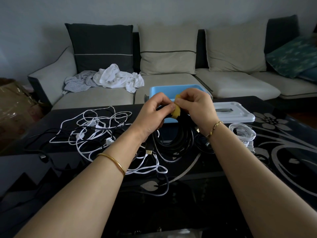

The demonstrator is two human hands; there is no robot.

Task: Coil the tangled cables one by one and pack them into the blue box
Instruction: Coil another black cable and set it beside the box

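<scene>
**Black coil being strapped, not yet boxed**

Head view. Left hand (153,111) has its fingers curled round the top of the black coil (178,140) and holds it up off the table (291,152). Right hand (197,107) pinches the free end of the yellow strap (176,109) between thumb and fingertips; the strap is wrapped over the top of the coil. Whether the strap is fastened yet: cannot tell, the fingers cover it.

The blue box (164,88) stands open just behind the hands, with its grey lid (235,112) to the right. A coiled white cable (243,133) lies near the lid. The white tangle (96,129), mixed with dark leads, lies to the left and is not yet sorted.

Risks, as judged:
- If the strap closes loosely, the loops may spring apart when the left hand lets go.
- The gold-tipped plug (149,152) hangs free below the coil, close to the tangle, and could snag a white loop when the coil is lifted to the box.
</scene>
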